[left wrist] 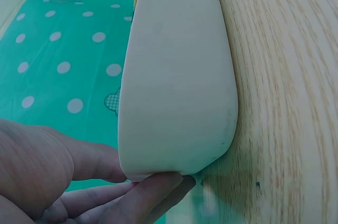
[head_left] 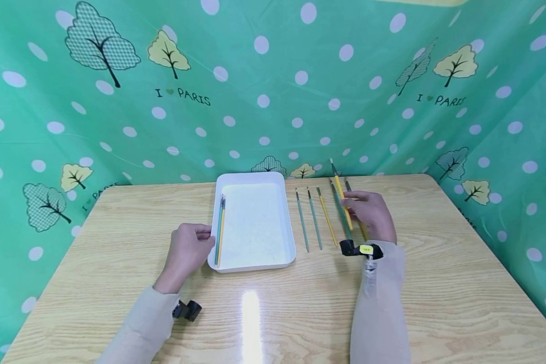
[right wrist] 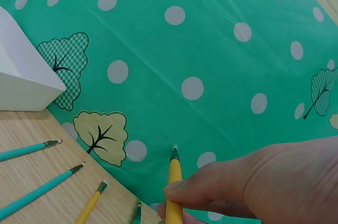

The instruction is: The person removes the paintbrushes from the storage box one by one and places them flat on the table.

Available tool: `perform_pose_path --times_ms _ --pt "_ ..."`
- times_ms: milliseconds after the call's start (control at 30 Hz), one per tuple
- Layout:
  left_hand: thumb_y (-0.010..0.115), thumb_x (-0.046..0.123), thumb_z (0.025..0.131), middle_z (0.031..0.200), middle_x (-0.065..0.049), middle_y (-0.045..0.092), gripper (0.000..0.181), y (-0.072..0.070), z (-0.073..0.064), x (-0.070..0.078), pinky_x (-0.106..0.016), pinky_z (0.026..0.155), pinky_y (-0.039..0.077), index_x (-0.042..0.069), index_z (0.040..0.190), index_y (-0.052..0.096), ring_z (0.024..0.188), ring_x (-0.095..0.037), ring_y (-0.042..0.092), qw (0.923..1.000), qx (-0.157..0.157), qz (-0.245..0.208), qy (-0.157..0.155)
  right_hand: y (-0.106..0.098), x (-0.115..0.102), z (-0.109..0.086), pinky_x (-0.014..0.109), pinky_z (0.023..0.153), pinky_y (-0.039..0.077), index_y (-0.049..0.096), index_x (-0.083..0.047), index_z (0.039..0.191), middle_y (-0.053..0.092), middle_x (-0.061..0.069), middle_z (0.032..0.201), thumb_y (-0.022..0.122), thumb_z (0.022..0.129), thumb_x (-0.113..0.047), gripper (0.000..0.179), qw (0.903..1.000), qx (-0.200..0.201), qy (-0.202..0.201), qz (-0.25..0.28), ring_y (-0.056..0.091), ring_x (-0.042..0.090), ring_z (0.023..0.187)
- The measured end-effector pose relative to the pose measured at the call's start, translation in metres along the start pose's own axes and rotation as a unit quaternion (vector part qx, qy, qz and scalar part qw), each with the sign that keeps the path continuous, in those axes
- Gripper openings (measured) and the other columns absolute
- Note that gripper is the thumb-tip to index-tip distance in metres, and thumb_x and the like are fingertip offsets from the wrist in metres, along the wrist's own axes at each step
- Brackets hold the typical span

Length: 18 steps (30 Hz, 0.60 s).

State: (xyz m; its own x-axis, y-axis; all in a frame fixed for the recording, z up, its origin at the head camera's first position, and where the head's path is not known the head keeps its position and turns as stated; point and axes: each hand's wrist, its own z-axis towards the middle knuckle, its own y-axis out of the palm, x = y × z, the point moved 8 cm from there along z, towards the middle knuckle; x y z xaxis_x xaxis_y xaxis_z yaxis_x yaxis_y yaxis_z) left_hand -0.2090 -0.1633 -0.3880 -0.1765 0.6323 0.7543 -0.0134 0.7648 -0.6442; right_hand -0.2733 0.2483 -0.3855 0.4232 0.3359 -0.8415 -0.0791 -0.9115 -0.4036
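My left hand (head_left: 190, 247) grips the left wall of a white rectangular tray (head_left: 259, 227), thumb at the rim and fingers against the outer side (left wrist: 174, 76). Inside, along that wall, lie a teal paintbrush (head_left: 219, 230) and a yellow paintbrush (head_left: 223, 232). Over at the right, my right hand (head_left: 370, 212) pinches another yellow paintbrush (head_left: 338, 185) between thumb and fingers, its pale bristles pointing up and away. Up close, the right wrist view shows the held yellow brush (right wrist: 174, 174) with a dark green ferrule; the hand covers part of its handle.
Right of the tray, two thin teal brushes (head_left: 302, 222) and a yellow brush (head_left: 327, 218) lie in a row. A thicker green brush (head_left: 340, 207) and another brush (head_left: 348, 185) lie partly under the right hand. Behind the wooden table (head_left: 132, 217) hangs a green dotted curtain (head_left: 264, 129).
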Motion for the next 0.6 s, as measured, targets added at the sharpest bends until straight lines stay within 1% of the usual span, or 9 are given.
perform_pose_path --times_ms 200,300,467,600 --pt "0.061 0.006 0.094 0.11 -0.026 0.074 0.03 0.0 0.0 0.0 -0.039 0.08 0.063 -0.009 0.119 0.07 0.101 -0.034 0.073 1.0 -0.001 0.003 -0.002 -0.007 0.006 0.0 0.037 0.093 0.056 0.058 -0.012 0.145 0.059 0.017 0.133 0.062 0.099 -0.018 0.046 0.9998 0.015 -0.001 -0.013 0.059 0.022 0.098" --pt "0.061 0.007 0.095 0.111 -0.026 0.074 0.03 0.0 -0.001 0.0 -0.039 0.08 0.063 -0.009 0.12 0.07 0.101 -0.034 0.073 1.0 -0.002 0.002 -0.006 -0.011 0.008 0.001 0.034 0.088 0.057 0.059 -0.013 0.144 0.061 0.017 0.131 0.061 0.099 -0.019 0.046 0.9995 0.024 -0.006 -0.02 0.06 0.02 0.097" --pt "0.061 0.006 0.095 0.111 -0.026 0.074 0.03 0.0 -0.002 0.001 -0.039 0.08 0.063 -0.008 0.12 0.07 0.101 -0.034 0.073 1.0 -0.002 0.001 -0.006 -0.019 0.015 0.003 0.026 0.082 0.055 0.06 -0.012 0.143 0.06 0.016 0.134 0.062 0.099 -0.019 0.044 0.9991 0.041 0.001 -0.014 0.06 0.02 0.1" --pt "0.061 0.006 0.095 0.11 -0.025 0.074 0.03 0.0 -0.002 0.001 -0.038 0.08 0.063 -0.008 0.119 0.07 0.1 -0.033 0.073 1.0 -0.002 0.001 -0.005 -0.025 0.02 0.004 0.023 0.079 0.055 0.062 -0.01 0.141 0.059 0.016 0.137 0.062 0.099 -0.017 0.043 0.9983 0.058 0.007 -0.009 0.059 0.018 0.1"
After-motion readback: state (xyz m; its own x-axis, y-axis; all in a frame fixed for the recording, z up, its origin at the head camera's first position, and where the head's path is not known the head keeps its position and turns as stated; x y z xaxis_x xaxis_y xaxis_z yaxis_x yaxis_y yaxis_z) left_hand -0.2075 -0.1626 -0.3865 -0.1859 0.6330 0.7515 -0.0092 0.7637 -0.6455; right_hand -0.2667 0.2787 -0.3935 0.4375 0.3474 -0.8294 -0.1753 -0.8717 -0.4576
